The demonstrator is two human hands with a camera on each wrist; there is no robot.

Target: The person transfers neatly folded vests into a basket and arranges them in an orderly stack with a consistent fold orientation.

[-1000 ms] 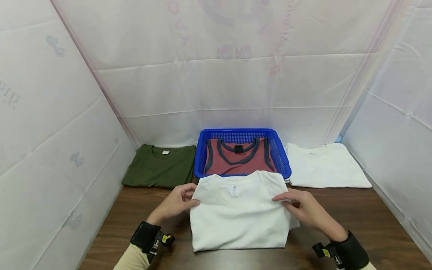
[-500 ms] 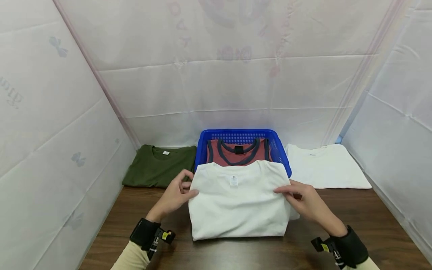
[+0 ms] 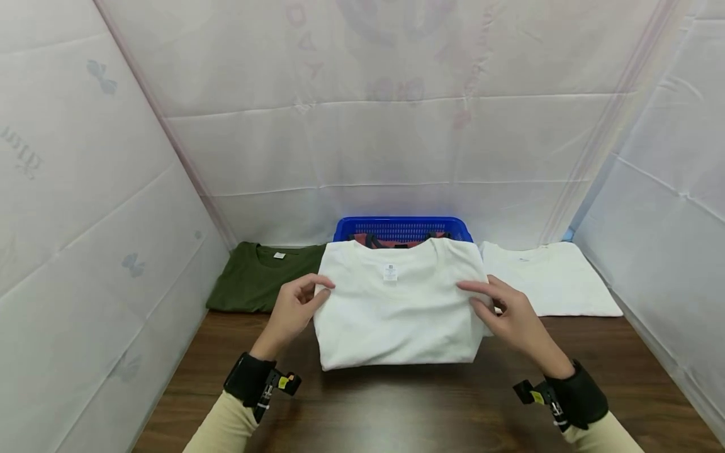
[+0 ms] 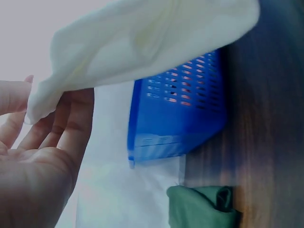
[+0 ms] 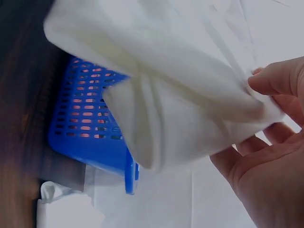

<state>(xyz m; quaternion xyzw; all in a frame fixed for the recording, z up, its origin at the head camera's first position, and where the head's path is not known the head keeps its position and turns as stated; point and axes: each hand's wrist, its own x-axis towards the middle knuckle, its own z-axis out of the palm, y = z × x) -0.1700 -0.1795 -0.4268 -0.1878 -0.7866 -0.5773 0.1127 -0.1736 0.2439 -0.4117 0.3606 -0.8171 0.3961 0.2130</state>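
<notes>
A folded white T-shirt (image 3: 396, 314) with a small neck label hangs between both hands, in front of and partly over the blue basket (image 3: 403, 223). My left hand (image 3: 291, 311) pinches its left edge; the left wrist view shows a corner of cloth between thumb and fingers. On the other side my right hand (image 3: 510, 314) pinches the right edge, thumb on top and fingers beneath in the right wrist view. In both wrist views the shirt is lifted above the basket's side (image 4: 175, 114). Most of the red tank top (image 3: 391, 243) in the basket is hidden behind the white shirt.
A folded dark green T-shirt (image 3: 255, 277) lies on the wooden table (image 3: 396, 409) left of the basket. To the right lies another folded white shirt (image 3: 555, 283). White sheeting (image 3: 396, 145) encloses the back and both sides.
Both hands have carried the white T-shirt forward, away from the body and up over the basket. It now covers most of the red tank top, which showed clearly before.
</notes>
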